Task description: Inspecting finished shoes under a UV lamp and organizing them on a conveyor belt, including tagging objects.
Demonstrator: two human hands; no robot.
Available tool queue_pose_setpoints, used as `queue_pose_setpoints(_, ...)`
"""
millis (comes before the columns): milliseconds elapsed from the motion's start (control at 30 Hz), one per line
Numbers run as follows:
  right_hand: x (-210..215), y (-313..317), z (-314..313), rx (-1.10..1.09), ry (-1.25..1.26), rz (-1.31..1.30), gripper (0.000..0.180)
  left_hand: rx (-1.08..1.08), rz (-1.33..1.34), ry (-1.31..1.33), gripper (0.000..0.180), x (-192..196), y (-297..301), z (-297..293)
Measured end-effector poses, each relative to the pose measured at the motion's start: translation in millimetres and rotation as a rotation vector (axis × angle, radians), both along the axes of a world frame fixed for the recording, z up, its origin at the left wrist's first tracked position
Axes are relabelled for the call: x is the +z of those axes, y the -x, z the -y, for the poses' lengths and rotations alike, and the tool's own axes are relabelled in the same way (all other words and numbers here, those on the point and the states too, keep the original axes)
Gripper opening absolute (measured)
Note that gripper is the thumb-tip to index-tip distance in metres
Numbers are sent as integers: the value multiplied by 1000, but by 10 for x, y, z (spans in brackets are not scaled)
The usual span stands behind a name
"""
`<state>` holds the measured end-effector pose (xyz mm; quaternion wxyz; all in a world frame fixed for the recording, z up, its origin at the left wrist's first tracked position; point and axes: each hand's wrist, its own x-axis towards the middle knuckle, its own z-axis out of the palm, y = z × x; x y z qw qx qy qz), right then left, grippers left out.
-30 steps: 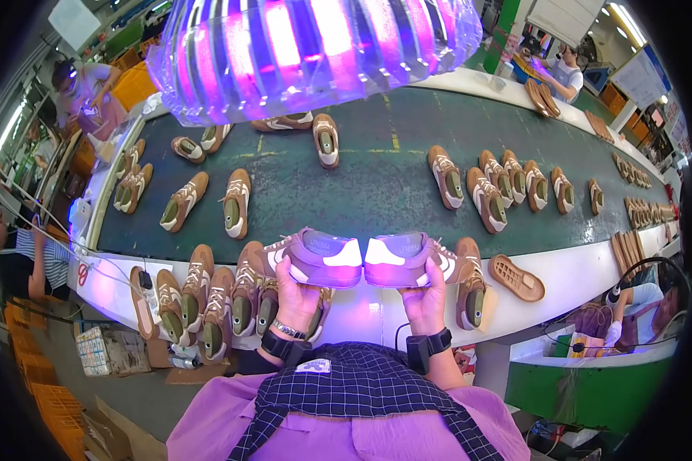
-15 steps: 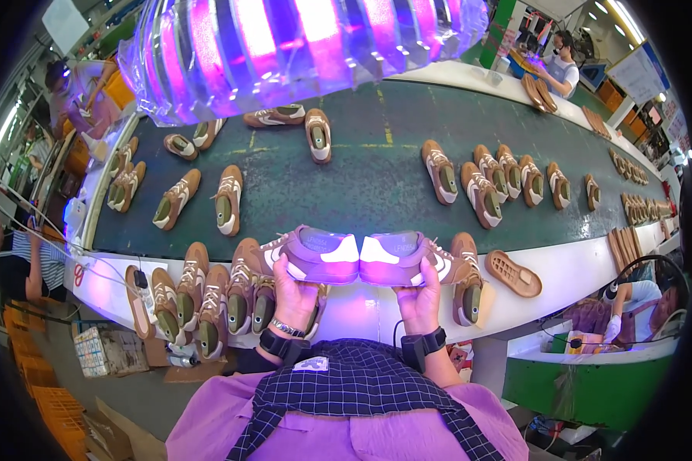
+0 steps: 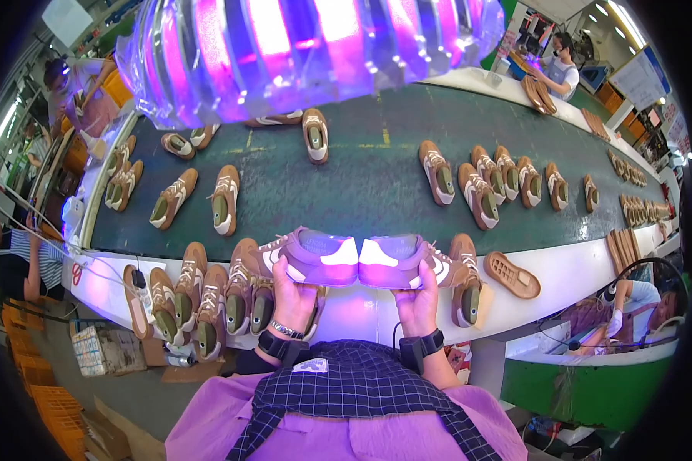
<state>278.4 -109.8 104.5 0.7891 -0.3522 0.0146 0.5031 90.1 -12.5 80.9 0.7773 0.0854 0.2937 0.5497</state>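
Note:
Two brown sneakers with white heel patches are held up side by side, heels together or nearly so. My left hand (image 3: pixel 292 301) is closed round the left sneaker (image 3: pixel 306 265), its toe pointing left. The right sneaker (image 3: pixel 407 267) points its toe right, with my right hand (image 3: pixel 417 306) closed round its side. Purple light falls on both heels from a glowing lamp wrapped in clear plastic (image 3: pixel 307 61). Beneath my hands runs a white ledge (image 3: pixel 361 313). Several laced sneakers (image 3: pixel 211 307) stand on it to the left; another sneaker (image 3: pixel 464 286) is just right of my right hand.
A loose tan sole (image 3: pixel 513 275) lies on the ledge at the right. Beyond, a dark green conveyor belt (image 3: pixel 346 192) carries several sneakers (image 3: pixel 478 196). Co-workers sit or stand around it, one at the far right (image 3: pixel 563 69). Orange crates (image 3: pixel 58 415) are at the lower left.
Both sneakers stay in my hands, almost unmoved. The lamp appears slightly farther right and the belt's sneakers slightly farther left. A co-worker's arm at the lower right has shifted.

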Motion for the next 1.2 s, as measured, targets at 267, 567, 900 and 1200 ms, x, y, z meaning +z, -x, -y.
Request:
queue_pose_setpoints(267,32,12,-22,-6,-12,26,41,26,2,15,38,-11,11,-10)
queue_pose_setpoints(567,12,1,-50,-7,-4,24,44,9,-2,64,38,26,-2,-14)
queue_pose_setpoints(900,7,-13,-73,-9,-6,20,43,37,-37,116,37,-7,8,-27)
queue_pose_setpoints(1200,49,12,-74,-28,17,5,44,51,-38,140,37,-41,3,-40)
